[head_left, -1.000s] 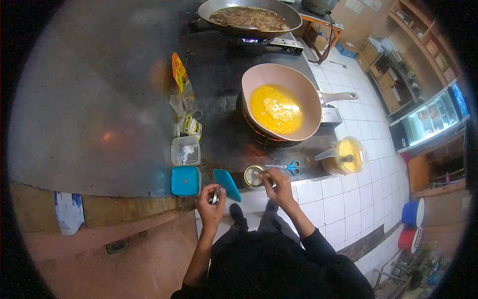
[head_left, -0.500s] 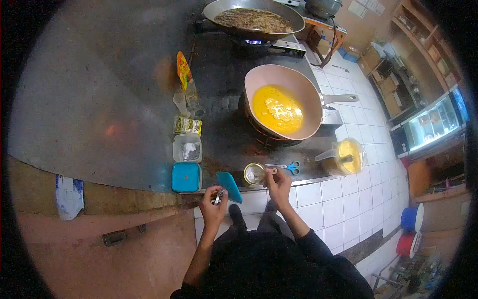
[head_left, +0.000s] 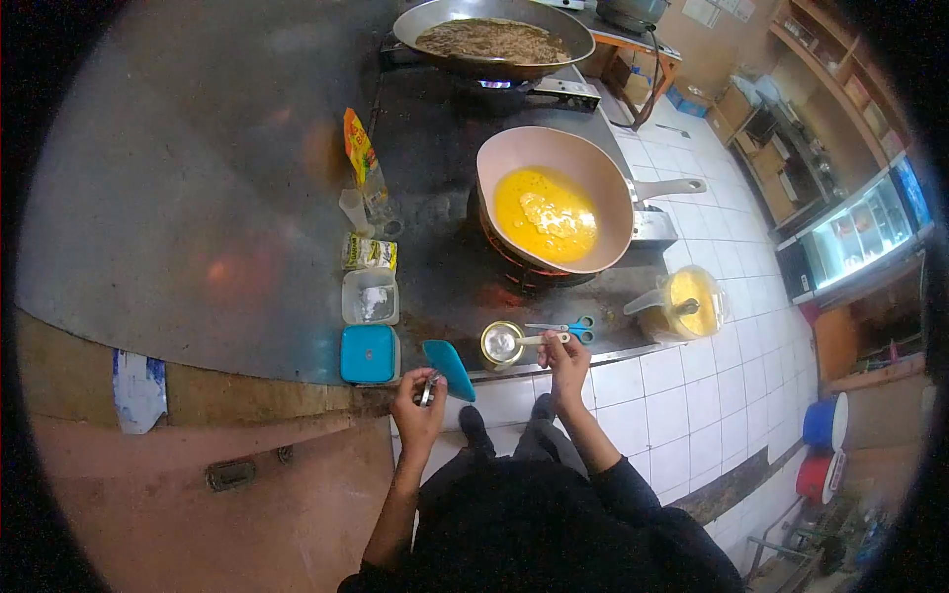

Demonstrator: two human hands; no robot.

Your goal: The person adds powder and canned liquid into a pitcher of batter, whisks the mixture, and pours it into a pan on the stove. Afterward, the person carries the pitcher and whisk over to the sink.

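Note:
My right hand [head_left: 565,368] is closed on the pale handle of a small spoon [head_left: 546,339]. The spoon's bowl sits over or in a small gold-rimmed jar [head_left: 490,348] at the counter's front edge; whitish content shows there. In my left hand [head_left: 418,405] the fingers curl round a shiny, silvery lid-like piece [head_left: 427,388], seen nearly edge-on. Beside it a teal lid [head_left: 449,370] lies tilted at the edge. Blue-handled scissors [head_left: 578,329] rest behind the spoon. A light-coloured pan [head_left: 486,163] with yellow liquid [head_left: 544,217] stands over a glowing burner.
Left along the counter stand a teal-lidded box [head_left: 370,354], an open plastic tub [head_left: 372,296] with white powder, a yellow packet [head_left: 370,253] and an orange-yellow pouch [head_left: 358,143]. A pitcher [head_left: 682,304] of yellow mixture is at the right; a wok [head_left: 494,69] sits over flame behind.
My right hand has shifted slightly right, and the spoon now lies more level with more of its handle showing. My left hand keeps its hold. The whole view has moved a little.

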